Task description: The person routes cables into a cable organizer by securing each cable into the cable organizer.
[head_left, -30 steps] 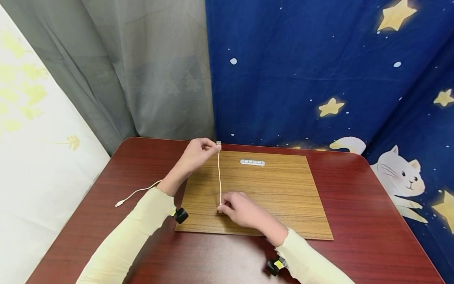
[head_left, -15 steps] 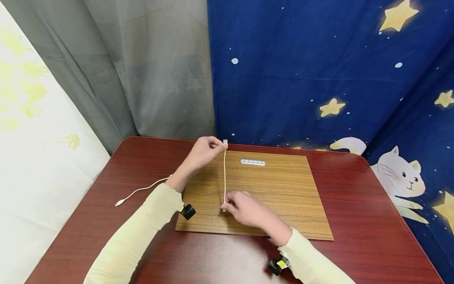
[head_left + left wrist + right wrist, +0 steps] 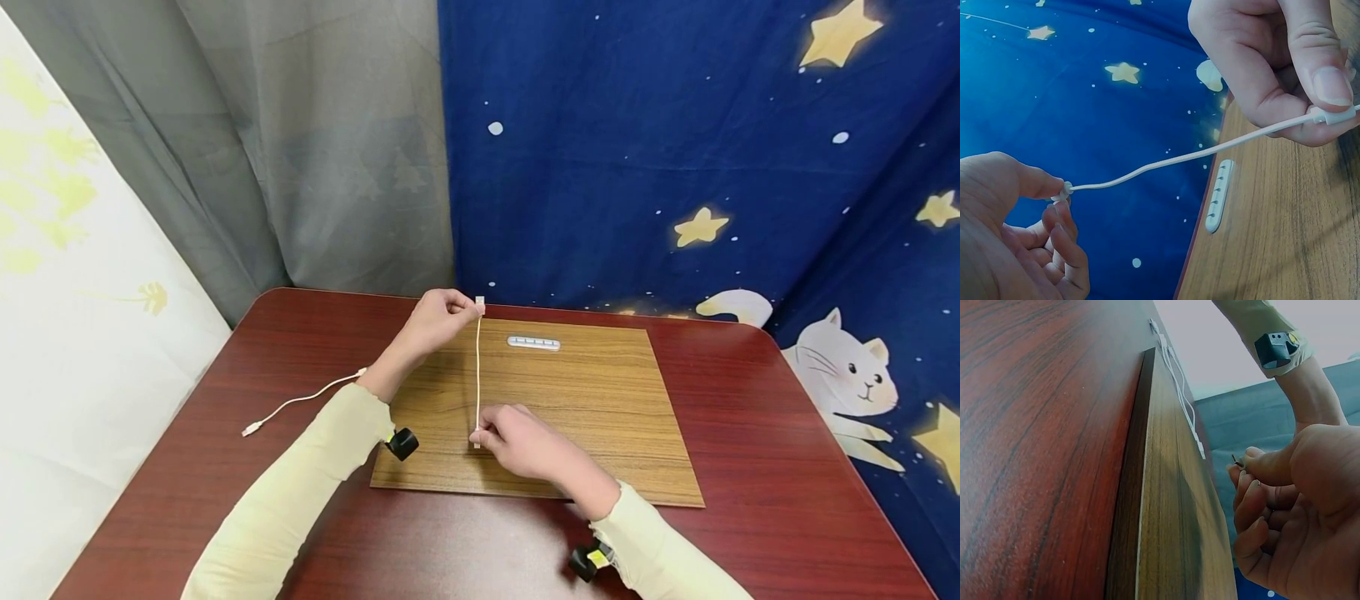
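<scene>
A white USB cable (image 3: pixel 478 375) is stretched fairly straight between both hands, held above the wood-grain board (image 3: pixel 592 417). At the far end my left hand (image 3: pixel 442 319) pinches its USB plug (image 3: pixel 480 301) between thumb and fingers. The right hand (image 3: pixel 517 442), nearer the board's front edge, pinches the other connector; its tip (image 3: pixel 1235 460) pokes out in the right wrist view. In the left wrist view the cable (image 3: pixel 1204 152) has a slight bend. A white slotted cable holder (image 3: pixel 534 343) lies on the board's far part, apart from both hands.
Another white cable (image 3: pixel 300 400) lies on the dark red table (image 3: pixel 765 433), left of the board and beside the left forearm. White strands (image 3: pixel 1179 381) also show past the board in the right wrist view. Grey and blue curtains (image 3: pixel 585 167) hang behind the table.
Both hands have moved a little to the right with the stretched cable between them. More of the cable on the table shows beside the left wrist. The cable holder has stayed put.
</scene>
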Tool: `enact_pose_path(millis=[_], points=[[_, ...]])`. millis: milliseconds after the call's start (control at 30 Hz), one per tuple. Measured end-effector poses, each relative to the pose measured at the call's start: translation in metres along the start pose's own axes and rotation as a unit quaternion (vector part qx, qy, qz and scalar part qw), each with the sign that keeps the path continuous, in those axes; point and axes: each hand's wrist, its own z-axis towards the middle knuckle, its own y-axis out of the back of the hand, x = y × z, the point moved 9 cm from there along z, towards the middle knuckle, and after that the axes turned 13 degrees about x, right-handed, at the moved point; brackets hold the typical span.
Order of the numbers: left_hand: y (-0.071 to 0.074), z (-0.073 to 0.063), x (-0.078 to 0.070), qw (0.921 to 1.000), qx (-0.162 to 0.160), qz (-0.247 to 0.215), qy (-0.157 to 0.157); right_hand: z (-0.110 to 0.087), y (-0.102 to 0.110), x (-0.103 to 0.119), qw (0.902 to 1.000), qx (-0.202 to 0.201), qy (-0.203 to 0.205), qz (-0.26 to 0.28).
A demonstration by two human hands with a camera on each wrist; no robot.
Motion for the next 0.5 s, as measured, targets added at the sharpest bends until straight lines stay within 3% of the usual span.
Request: enact_pose_path(millis=[300, 500], points=[[-0.006, 0.006, 0.003, 0.9998, -0.001, 0.008, 0.015, -0.003, 0.001, -0.003, 1.0, 0.0, -0.008, -0.001], [-0.014, 0.011, 0.003, 0.9998, 0.012, -0.01, 0.011, -0.004, 0.003, -0.005, 1.0, 0.001, -0.006, 0.004]])
